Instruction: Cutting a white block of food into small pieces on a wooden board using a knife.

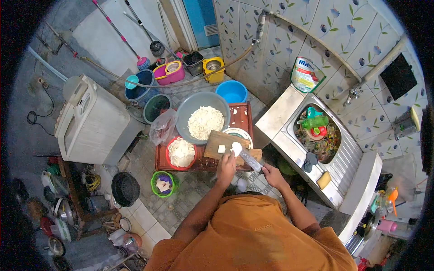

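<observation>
A wooden cutting board [216,142] lies across the front of a low red-brown table. My left hand [227,169] is closed on a white, peeled-looking piece of food [236,148] at the board's right part; its exact kind is unclear. In my right hand [273,175] is the handle of a wide-bladed knife [251,161], its blade pointing toward that piece. Another white block [221,149] rests on the board. Behind it, a large grey basin [181,109] holds many small white cut pieces [206,123]. A red bowl [194,159] with larger white pieces stands left of the board.
A white-rimmed round container [248,134] sits partly behind the board. Left are a plastic bag [162,128] and, on the floor, a green basket [153,186]. A blue basin [231,92] stands beyond the table. To the right is a metal sink [357,156] full of dishes.
</observation>
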A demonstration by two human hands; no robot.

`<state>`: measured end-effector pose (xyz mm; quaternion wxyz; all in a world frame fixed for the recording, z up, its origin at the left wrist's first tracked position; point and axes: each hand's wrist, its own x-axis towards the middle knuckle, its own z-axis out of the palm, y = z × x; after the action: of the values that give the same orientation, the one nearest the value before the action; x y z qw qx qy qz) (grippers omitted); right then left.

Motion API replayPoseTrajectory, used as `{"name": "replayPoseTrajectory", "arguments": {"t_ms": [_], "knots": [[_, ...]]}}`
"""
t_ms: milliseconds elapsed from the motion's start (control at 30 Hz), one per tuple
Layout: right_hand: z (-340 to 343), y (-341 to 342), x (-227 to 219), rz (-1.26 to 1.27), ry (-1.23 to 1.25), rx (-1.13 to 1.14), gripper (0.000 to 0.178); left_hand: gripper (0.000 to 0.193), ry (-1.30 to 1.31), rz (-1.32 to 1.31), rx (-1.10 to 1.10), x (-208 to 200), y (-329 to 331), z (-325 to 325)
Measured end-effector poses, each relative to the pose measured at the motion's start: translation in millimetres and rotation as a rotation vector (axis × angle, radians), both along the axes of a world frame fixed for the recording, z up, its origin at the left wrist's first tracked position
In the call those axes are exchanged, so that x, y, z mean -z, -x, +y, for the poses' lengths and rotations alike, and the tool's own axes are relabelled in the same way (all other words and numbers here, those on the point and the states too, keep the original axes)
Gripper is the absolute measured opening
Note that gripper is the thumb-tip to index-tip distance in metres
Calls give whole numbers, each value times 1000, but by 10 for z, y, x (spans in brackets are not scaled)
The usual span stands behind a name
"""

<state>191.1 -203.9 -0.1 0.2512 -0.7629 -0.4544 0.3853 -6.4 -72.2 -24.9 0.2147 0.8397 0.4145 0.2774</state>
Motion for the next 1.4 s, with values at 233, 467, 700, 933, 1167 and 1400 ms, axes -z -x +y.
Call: {"name": "replayPoseTrajectory", "arguments": {"t_ms": [233,467,700,933,1167,1400], "knots": [[13,-42,-118,29,73,17,33,32,113,-86,7,-63,-41,-8],[-22,-102,-163,-21,83,13,35,25,60,-139,45,-156,-154,23],[18,-126,-244,-132,117,-49,31,35,226,-116,104,-120,-215,191],[-55,-122,-19,-72,18,-40,30,58,172,-53,165,-153,-255,299],[-98,-158,180,8,30,-24,34,66,369,-5,57,-194,-339,323],[-54,-145,37,-75,30,14,30,53,340,-9,96,-210,-406,391]]}}
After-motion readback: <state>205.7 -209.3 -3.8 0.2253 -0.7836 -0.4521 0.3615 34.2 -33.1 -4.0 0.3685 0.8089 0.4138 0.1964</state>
